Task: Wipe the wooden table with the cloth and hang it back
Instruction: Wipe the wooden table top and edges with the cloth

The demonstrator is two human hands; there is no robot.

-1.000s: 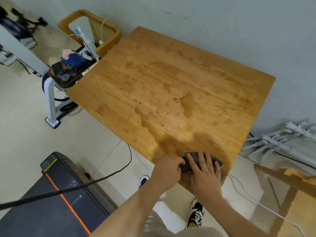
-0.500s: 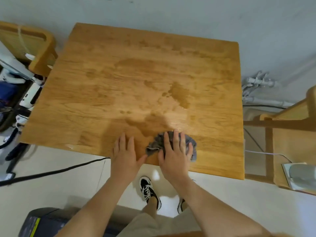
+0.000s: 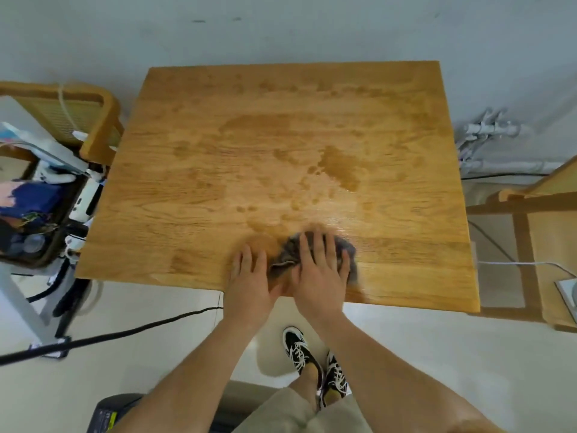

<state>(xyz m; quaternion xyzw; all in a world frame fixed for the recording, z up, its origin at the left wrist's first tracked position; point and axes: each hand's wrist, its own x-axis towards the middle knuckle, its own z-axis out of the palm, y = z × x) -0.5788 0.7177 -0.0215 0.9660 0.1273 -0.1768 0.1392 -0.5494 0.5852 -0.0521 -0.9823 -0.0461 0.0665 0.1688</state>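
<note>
Head view: I have the grey cloth [image 3: 315, 256] near the front edge of the wooden surface [image 3: 199, 189], right of centre. My right hand [image 3: 320, 273] lies flat on it, fingers spread, pressing rather than gripping. My left hand [image 3: 249, 281] lies flat and open on the bare wood just beside the cloth, thumb touching it. Dark damp patches [image 3: 338, 167] mark the middle of the wood.

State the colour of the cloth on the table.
Grey cloth, under the right hand; head view.
</note>
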